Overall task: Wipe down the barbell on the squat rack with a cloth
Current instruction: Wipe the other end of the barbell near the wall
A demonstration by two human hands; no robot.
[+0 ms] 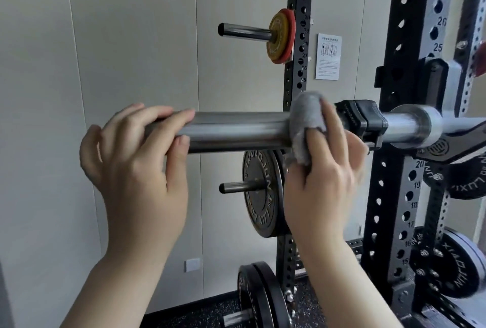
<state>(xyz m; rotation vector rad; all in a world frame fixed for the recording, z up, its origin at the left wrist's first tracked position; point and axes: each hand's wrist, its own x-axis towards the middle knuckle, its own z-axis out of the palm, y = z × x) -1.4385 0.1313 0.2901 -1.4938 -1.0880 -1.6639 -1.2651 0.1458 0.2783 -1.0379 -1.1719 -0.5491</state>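
The barbell (236, 129) is seen lying horizontally on the squat rack (405, 143), its bare steel sleeve pointing left and a black collar (363, 123) clamped just right of the wiping spot. A grey cloth (306, 122) is wrapped over the sleeve and pinched around it by the right hand (320, 183), while the sleeve's free end is gripped by the left hand (136, 159), fingers curled over the top. The task is judged to be under way: only the sleeve is being treated, and the shaft beyond the collar appears still to be done. No streaks can be made out on the metal. Behind, black plates (263, 193) and small coloured plates (280, 35) are stored on pegs, a notice (328, 56) is fixed to the pale panelled wall, and speckled flooring lies below.
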